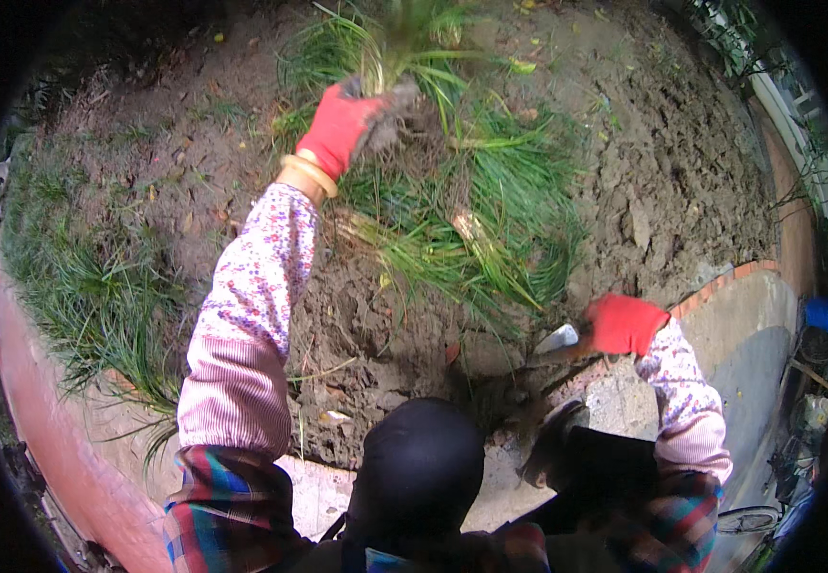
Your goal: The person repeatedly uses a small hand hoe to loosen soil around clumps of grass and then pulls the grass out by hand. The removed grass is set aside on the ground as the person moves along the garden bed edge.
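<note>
My left hand, in a red glove with a dark palm, grips a clump of long-leaved grass by its base. Soil-caked roots hang out below the fingers. Beneath and to the right, uprooted grass clumps lie piled on the soil, some with pale bases showing. Lower right, my right hand, also red-gloved and slightly blurred, is closed around the brown handle of a hand tool. The tool's working end points left, low over the soil, and is hard to make out. A small whitish object appears beside the handle.
Dug, lumpy soil spreads to the right. Rooted grass grows at the left. A brick edging and concrete paving border the bed. A reddish path curves along the left. My dark-covered knee is at the bottom.
</note>
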### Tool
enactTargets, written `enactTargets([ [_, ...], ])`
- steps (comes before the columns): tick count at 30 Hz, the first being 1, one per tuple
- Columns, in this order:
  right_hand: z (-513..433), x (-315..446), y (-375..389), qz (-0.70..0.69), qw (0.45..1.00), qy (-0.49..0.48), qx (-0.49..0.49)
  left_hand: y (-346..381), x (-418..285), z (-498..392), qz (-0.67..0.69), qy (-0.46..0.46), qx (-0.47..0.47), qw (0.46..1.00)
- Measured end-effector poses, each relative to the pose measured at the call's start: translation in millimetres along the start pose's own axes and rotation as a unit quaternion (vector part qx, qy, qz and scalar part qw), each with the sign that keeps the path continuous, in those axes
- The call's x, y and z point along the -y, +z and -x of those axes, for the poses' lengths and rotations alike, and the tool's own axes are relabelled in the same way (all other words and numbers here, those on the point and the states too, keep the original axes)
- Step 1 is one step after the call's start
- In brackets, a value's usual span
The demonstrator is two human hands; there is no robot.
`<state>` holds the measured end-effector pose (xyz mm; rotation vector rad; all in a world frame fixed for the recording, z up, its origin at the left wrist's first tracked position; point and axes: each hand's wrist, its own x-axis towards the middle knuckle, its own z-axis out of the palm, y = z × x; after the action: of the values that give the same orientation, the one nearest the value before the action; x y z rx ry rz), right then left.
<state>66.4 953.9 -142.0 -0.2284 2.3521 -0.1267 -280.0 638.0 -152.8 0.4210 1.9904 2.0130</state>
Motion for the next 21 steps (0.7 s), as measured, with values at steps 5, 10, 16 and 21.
enactTargets([
  [5, 13, 10, 6, -0.037, 0.998, 0.045, 0.038, 54, -24, -12, -0.265, 0.107, -0.041, 0.957],
  [10, 23, 10, 17, -0.043, 0.998, 0.041, -0.023, 133, 48, -36, -0.560, 0.138, -0.014, 0.817],
  [16, 39, 6, 36, -0.053, 0.997, 0.040, -0.047, 166, 134, -63, -0.766, 0.277, 0.047, 0.578],
  [21, 54, -5, 58, -0.081, 0.994, 0.021, -0.067, 147, 108, -75, -0.752, 0.240, 0.064, 0.611],
])
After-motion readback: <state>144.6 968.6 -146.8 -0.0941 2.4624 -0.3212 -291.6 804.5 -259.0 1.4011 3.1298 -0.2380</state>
